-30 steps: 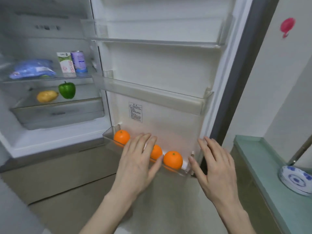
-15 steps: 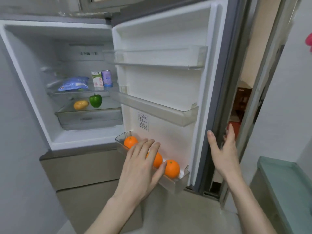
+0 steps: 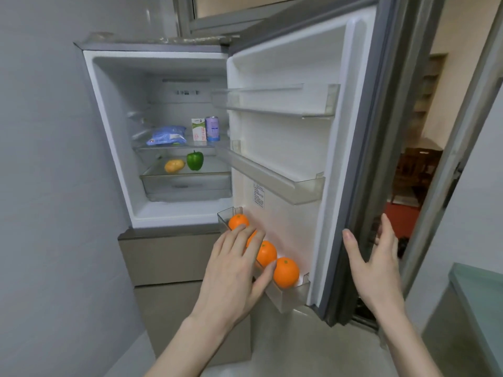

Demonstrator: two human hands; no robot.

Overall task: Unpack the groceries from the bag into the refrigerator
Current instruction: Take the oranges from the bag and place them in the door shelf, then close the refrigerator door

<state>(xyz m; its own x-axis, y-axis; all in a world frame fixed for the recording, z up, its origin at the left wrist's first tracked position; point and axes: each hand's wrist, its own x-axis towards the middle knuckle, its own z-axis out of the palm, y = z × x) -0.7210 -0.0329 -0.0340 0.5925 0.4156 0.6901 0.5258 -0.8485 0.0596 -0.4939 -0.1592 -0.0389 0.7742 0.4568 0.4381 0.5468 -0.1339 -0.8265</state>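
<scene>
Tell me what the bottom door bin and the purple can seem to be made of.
Door bin: looks like clear, slightly smoky hard plastic with a glossy finish; the oranges show through its wall. Purple can: probably thin metal under a printed label, given its drink-can shape with a pale rim; too small to be sure.

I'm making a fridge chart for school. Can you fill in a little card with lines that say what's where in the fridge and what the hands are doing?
door: open
bottom door bin: oranges, at least three
upper shelf: blue bag, carton, can
lower shelf: green pepper, a yellow item, maybe a potato
left hand: fingers straight, over the oranges
right hand: open, at the door's edge
</scene>
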